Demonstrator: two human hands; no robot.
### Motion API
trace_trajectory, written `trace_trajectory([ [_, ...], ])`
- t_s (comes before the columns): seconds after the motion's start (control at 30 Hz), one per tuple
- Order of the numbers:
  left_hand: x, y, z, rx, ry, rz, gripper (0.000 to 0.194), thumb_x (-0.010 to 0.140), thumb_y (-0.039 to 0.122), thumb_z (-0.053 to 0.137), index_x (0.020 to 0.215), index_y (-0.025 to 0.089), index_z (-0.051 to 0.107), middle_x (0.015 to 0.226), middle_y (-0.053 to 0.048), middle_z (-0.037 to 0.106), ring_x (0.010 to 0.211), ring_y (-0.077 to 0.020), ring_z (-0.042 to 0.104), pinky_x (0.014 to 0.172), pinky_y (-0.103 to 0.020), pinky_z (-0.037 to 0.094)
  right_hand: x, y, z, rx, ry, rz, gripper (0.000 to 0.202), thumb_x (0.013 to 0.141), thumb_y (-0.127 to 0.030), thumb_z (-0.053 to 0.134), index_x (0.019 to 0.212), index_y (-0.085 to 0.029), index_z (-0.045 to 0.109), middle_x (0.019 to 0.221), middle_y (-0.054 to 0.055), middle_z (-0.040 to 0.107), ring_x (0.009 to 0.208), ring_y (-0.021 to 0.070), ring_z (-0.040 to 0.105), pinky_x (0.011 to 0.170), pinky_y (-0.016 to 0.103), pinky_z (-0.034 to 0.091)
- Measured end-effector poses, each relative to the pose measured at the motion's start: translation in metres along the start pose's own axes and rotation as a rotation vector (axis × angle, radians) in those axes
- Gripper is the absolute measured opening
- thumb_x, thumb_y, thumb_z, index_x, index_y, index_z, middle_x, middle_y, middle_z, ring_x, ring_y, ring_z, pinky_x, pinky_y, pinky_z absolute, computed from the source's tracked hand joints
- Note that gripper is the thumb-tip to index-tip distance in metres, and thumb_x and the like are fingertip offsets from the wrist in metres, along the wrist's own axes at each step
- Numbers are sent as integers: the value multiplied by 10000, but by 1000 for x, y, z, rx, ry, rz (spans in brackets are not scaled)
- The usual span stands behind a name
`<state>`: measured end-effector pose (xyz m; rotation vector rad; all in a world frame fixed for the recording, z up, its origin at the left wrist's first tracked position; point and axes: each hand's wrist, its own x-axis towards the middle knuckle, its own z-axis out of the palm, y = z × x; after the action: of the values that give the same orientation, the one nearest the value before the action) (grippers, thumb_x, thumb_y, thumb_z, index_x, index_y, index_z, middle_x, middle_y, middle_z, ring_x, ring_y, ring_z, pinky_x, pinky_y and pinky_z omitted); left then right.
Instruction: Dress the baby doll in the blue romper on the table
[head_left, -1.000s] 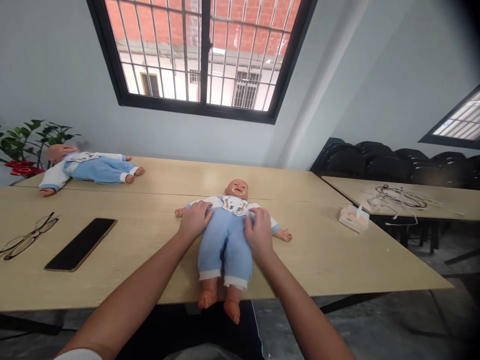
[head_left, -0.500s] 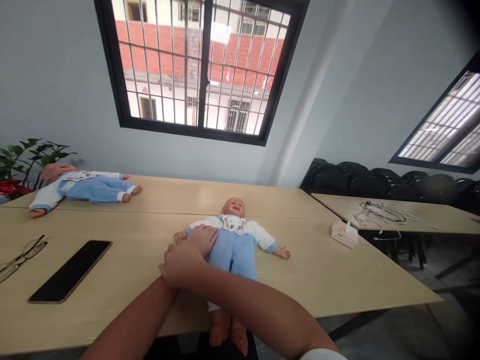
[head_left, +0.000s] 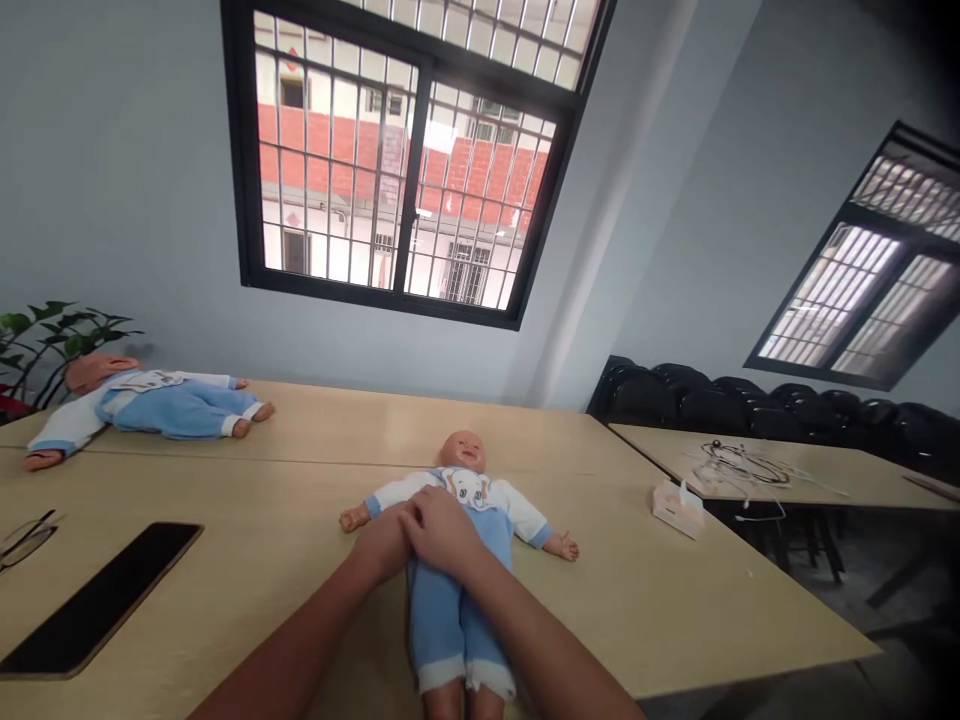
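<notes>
A baby doll (head_left: pixel 472 540) in a white and blue outfit lies face up on the wooden table (head_left: pixel 285 540), head toward the window, arms spread. My left hand (head_left: pixel 386 542) rests at the doll's chest and belly, on the side nearer the phone; its fingers are mostly hidden under the other hand. Over it lies my right hand (head_left: pixel 442 530), its fingers curled across the back of the left one. Both forearms reach in from the bottom edge, the right one crossing above the doll's leg.
A second doll (head_left: pixel 172 405) lies at the back left beside a plant (head_left: pixel 67 335). Nearer are a black phone (head_left: pixel 105 598) and glasses (head_left: pixel 28 540). A tissue box (head_left: pixel 678 508) stands right. Cables (head_left: pixel 750 463) lie on another table before black chairs (head_left: pixel 705 405).
My right hand has moved from my left wrist onto the back of my left hand, and both now sit more centrally on the doll. The camera view has tilted up slightly.
</notes>
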<state>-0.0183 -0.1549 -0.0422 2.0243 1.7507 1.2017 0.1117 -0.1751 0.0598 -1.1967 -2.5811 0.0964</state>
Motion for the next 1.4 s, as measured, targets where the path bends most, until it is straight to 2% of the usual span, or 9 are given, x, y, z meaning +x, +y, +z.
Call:
trace_trajectory([
  [0.1,0,-11,-10,-82,-155,27,228,890,292,538,1042,229,695,999,-71,756,929,-239,704,833,-333,523,-36,20,-3,130,-4,-18,317,963,-307,577,1243,-191,668,1333,125,644,1272,267,556,1112,431,407],
  [0.17,2,-12,-11,-129,-232,-14,268,914,307,506,1106,212,668,1091,-101,747,1010,-246,699,888,-340,516,-60,26,2,175,-111,-131,531,921,-435,659,1426,-289,580,1579,87,475,1499,322,350,1246,532,230],
  [0.33,4,-12,-5,-237,-288,-90,307,925,302,490,1179,215,639,1182,-107,728,1068,-247,693,956,-343,502,-80,23,17,169,-152,-103,523,913,-495,661,1416,-367,597,1666,19,362,1583,353,168,1270,630,-14],
  [0.67,7,-22,-2,-215,-317,-91,327,928,349,497,1176,200,651,1202,-109,727,1072,-248,683,943,-338,500,-75,25,28,233,-46,-80,423,959,-503,606,1348,-336,633,1551,26,526,1561,300,256,1286,594,-13],
  [0.9,6,-22,-15,-65,-373,-68,265,961,391,456,908,225,656,868,-44,753,852,-234,692,773,-316,455,-76,23,29,270,17,-80,337,953,-437,618,1250,-291,681,1459,30,611,1521,276,336,1290,568,61],
  [1.03,5,-23,-27,58,-356,-114,392,967,501,447,767,220,635,772,-52,721,799,-252,668,764,-340,436,-78,28,29,345,168,-52,249,948,-273,563,1144,-252,715,1315,54,700,1365,233,532,1279,531,192],
  [1.13,4,-17,-25,-114,-259,-168,390,967,544,453,946,214,659,960,-81,753,956,-272,685,885,-383,475,-91,42,30,415,433,105,281,974,-255,485,1134,-238,714,1328,89,682,1317,232,570,1256,516,279],
  [1.23,-3,-3,-10,-443,-71,-321,454,983,539,440,1194,176,609,1277,-148,698,1212,-278,640,1059,-420,464,-108,66,40,543,632,376,445,985,-381,494,1387,-222,602,1550,132,501,1472,275,426,1245,543,305],
  [1.4,-26,19,21,-665,-130,-427,602,1009,620,378,1434,212,500,1550,-147,526,1422,-286,517,1159,-454,438,-119,97,71,1007,470,572,625,986,-520,480,1532,-217,469,1549,146,520,1411,289,524,1154,551,439],
])
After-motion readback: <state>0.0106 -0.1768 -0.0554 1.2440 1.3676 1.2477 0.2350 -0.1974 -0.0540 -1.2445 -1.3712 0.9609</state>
